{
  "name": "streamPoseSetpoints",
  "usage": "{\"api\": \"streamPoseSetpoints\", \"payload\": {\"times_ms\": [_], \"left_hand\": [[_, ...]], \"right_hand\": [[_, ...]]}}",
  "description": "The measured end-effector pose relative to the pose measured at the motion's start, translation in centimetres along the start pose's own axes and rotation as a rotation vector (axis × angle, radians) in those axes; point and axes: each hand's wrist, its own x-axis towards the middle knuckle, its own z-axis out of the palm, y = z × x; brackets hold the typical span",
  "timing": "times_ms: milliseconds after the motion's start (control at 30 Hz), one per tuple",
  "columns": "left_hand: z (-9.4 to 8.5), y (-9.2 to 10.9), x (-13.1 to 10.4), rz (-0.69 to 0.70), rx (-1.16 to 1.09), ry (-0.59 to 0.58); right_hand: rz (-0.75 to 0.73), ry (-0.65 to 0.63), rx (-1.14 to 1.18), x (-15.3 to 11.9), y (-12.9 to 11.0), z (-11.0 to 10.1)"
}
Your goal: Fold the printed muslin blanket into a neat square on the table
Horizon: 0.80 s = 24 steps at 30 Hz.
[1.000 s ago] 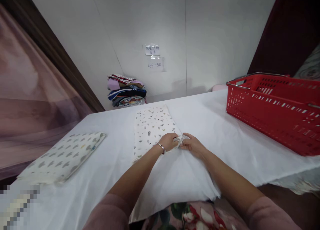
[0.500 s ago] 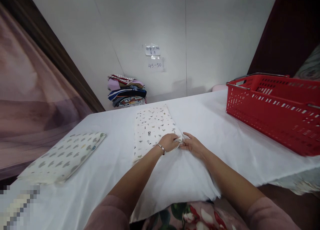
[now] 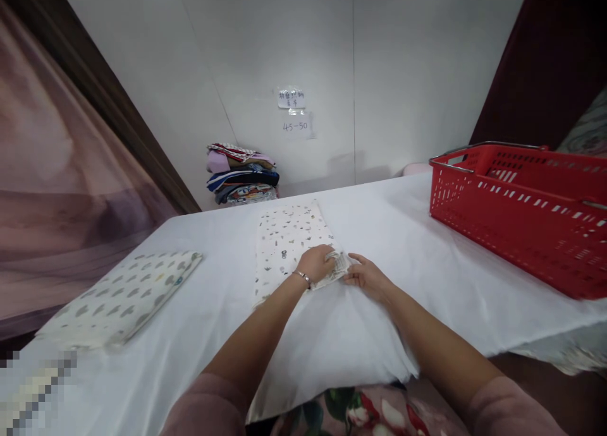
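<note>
A folded white cloth with small scattered prints (image 3: 289, 234) lies flat on the white-covered table, its near right corner lifted and bunched. My left hand (image 3: 317, 263), with a bracelet at the wrist, is closed on that corner. Facing it from the right, my right hand (image 3: 367, 276) pinches the tip of the same corner with thumb and fingers. My left forearm hides part of the cloth's near edge.
Another folded cloth with grey cloud-like shapes (image 3: 123, 297) lies at the left. A red basket (image 3: 516, 227) stands at the right. Behind the table's far edge is a stack of folded fabrics (image 3: 243, 177), near the wall (image 3: 403, 76) with paper labels.
My left hand has shifted slightly left and up, and more of the cloth's corner now shows spread between my hands. My right hand has hardly moved.
</note>
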Motion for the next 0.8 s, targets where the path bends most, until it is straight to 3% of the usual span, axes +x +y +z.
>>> {"api": "streamPoseSetpoints", "payload": {"times_ms": [200, 333, 667, 800], "left_hand": [[0.9, 1.7, -0.4, 0.139, 0.271, -0.109], [2.0, 2.2, -0.7, 0.118, 0.282, -0.093], [2.6, 2.0, -0.6, 0.155, 0.309, -0.079], [2.7, 2.3, -0.8, 0.136, 0.304, -0.077]], "right_hand": [[0.000, 0.002, 0.016, -0.2, -0.2, 0.1], [0.000, -0.001, 0.014, -0.2, -0.1, 0.1], [-0.019, -0.061, 0.031, -0.3, -0.2, 0.0], [-0.013, 0.000, -0.026, -0.5, -0.4, 0.4]]}}
